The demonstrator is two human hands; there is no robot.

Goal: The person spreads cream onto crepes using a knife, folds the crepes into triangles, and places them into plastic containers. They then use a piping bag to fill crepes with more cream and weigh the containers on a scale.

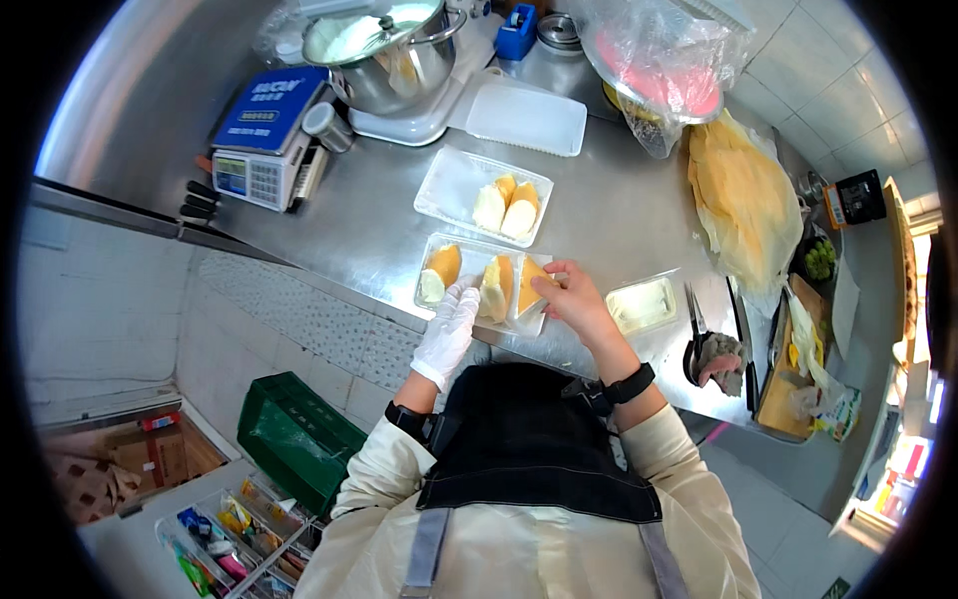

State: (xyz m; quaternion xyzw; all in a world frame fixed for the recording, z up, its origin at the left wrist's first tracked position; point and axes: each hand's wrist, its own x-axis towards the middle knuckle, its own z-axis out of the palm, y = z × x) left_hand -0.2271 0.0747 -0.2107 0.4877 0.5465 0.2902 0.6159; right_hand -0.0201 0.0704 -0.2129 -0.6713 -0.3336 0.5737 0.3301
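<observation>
In front of me a clear plastic tray holds pieces of cream-filled bread. My left hand, in a white glove, has its fingers between the left bread piece and the middle bread piece; whether it grips the middle one is hard to see. With thumb and fingers, my bare right hand holds the right bread piece, which has white paper against it. Just behind, a second clear tray contains two more cream-topped bread pieces.
A rectangular container with pale cream and scissors lie to the right. Farther back are a digital scale, a steel pot and a white plastic lid. A green crate stands below the counter.
</observation>
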